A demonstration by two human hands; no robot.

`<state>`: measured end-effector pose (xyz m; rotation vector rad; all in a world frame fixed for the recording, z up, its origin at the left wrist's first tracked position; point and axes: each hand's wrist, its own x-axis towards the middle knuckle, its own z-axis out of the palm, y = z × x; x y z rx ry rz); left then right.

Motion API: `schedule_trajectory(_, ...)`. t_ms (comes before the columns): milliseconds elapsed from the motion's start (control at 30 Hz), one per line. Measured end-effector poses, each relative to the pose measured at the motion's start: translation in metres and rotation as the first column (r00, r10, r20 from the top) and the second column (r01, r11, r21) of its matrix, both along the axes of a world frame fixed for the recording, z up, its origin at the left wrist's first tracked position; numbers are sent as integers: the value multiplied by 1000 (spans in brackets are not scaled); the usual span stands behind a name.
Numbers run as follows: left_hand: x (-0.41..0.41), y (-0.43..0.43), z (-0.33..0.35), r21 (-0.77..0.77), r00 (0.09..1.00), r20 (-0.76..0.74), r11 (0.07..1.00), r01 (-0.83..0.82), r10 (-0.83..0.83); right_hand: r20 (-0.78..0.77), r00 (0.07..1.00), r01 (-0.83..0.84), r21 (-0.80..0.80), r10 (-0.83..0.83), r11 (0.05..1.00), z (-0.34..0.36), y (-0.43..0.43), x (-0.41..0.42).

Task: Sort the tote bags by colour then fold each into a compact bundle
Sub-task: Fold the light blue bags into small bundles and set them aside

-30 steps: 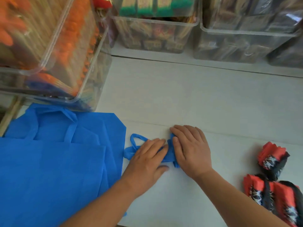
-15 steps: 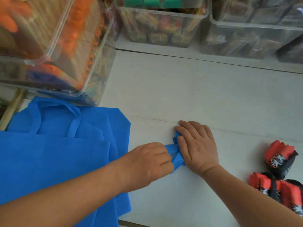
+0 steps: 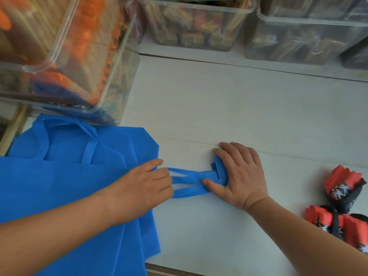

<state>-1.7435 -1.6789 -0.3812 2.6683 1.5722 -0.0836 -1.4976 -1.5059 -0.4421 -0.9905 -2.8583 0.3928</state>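
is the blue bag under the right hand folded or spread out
Folded: a compact layered bundle under the right hand, its handles stretched toward the left hand.

white table (image 3: 219, 108) | blue totes (image 3: 59, 186) | red-black bundles (image 3: 342, 186) | clear bins (image 3: 111, 62), contents blurred

Folded bundle of blue non-woven tote bag (image 3: 218, 169), pressed flat to the white tabletop (image 3: 219, 96) under my right hand (image 3: 242, 176); its two handle straps (image 3: 189, 183) run left, taut, pinched in my left hand (image 3: 143, 186). Stack of flat blue tote bags (image 3: 59, 186) far left; red-and-black folded bundles (image 3: 343, 184) right.

White tabletop (image 3: 239, 108) in soft, even light — clear plastic bins (image 3: 199, 22) crowd its far edge and left corner.
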Motion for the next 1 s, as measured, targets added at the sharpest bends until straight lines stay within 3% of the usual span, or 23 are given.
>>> schedule_trajectory(133,13,-16,-4,-56,925,313,976,-209,216,-6,1000,-10,24,10,1000,-1,-2,0)
schedule_trajectory(200,19,-11,-2,10,900,364,965,-263,241,-2,1000,-11,39,11,999,-1,-2,0)
schedule_trajectory(333,38,5,-17,-3,925,327,980,-201,191,-6,1000,-18,60,19,998,-2,-2,1)
schedule_trajectory(467,46,24,-38,-81,953,165,967,-243,253,-21,1000,-12,55,13,998,-3,-3,1)
schedule_trajectory(567,27,24,-42,-48,955,172,970,-236,241,-17,1000,-13,53,14,999,-4,-2,1)
schedule_trajectory(800,8,10,-10,-88,982,185,994,58,-41,-8,1000,0,42,0,999,-3,-3,0)
schedule_trajectory(900,15,4,8,-64,942,319,990,129,-102,-18,1000,1,38,0,999,-2,-3,0)
schedule_trajectory(1000,26,9,24,-125,827,561,991,39,38,-7,1000,1,24,-1,1000,-1,-3,1)
